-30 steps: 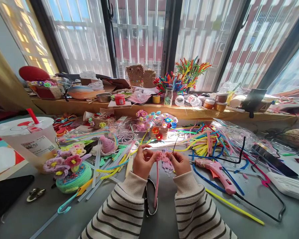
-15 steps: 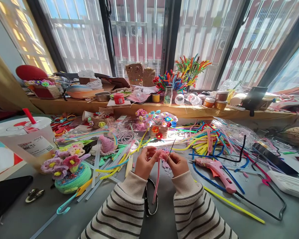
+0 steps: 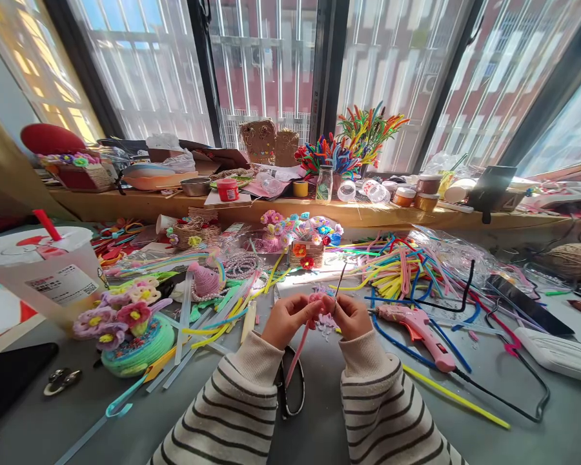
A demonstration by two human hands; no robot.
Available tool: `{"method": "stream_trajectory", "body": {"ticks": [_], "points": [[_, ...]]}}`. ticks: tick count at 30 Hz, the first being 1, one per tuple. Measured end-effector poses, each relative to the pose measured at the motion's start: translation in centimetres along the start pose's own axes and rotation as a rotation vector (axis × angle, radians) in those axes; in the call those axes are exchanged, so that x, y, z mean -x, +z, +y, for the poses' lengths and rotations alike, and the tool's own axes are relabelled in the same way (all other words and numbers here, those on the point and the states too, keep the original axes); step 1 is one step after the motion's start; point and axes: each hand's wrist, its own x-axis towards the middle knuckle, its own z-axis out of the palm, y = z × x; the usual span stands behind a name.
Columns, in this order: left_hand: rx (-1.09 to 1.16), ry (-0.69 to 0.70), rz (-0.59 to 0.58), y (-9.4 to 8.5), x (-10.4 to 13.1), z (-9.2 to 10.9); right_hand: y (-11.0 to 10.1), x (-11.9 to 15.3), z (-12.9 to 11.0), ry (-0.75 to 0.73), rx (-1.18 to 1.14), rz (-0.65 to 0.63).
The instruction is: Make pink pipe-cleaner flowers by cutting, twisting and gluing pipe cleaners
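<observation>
My left hand (image 3: pixel 286 321) pinches a pink pipe cleaner (image 3: pixel 297 354) between thumb and fingertips; its upper end is bunched into a small curled shape and its tail hangs down. Close beside it, my right hand (image 3: pixel 351 316) is closed with a thin dark pointed stick (image 3: pixel 339 281) rising from its fingertips; its exact kind is unclear. The right fingertips meet the pink bunch. Under the hanging tail lie scissors with a black handle (image 3: pixel 296 407), partly hidden by the left hand and sleeve. Small lilac and pink scraps (image 3: pixel 325 321) lie behind the hands.
A pink glue gun (image 3: pixel 419 332) and a yellow pipe cleaner (image 3: pixel 458 396) lie to the right. A heap of coloured pipe cleaners (image 3: pixel 397 274) is behind. On the left stand a drink cup (image 3: pixel 61 284) and a green fuzzy piece with flowers (image 3: pixel 142 345). A cluttered sill (image 3: pixel 271 210) runs behind.
The hands stay close together at the pink bunch, the right turned slightly. The pink tail has swung a little and its lower end sits further left. The whole view has shifted slightly.
</observation>
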Motion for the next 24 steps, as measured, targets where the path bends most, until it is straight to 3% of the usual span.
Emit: {"method": "stream_trajectory", "body": {"ticks": [4, 12, 15, 17, 21, 24], "points": [[0.025, 0.012, -0.044, -0.1, 0.0, 0.1, 0.2, 0.1, -0.4, 0.021, -0.097, 0.028], [0.215, -0.057, -0.050, -0.2, -0.1, -0.6, 0.0, -0.5, 0.2, 0.226, -0.541, 0.282], [0.227, -0.087, -0.075, -0.4, -0.1, -0.5, -0.3, -0.7, 0.5, 0.243, -0.563, 0.380], [0.348, -0.103, -0.029, -0.8, -0.1, -0.2, -0.5, -0.7, 0.7, 0.242, -0.556, 0.426], [0.703, -0.013, 0.214, -1.6, 0.0, 0.2, -0.8, -1.0, 0.8, 0.299, -0.742, 0.518], [0.632, 0.037, 0.224, -1.3, 0.2, 0.2, -0.5, -1.1, 0.6, 0.409, -0.905, 0.477]]}}
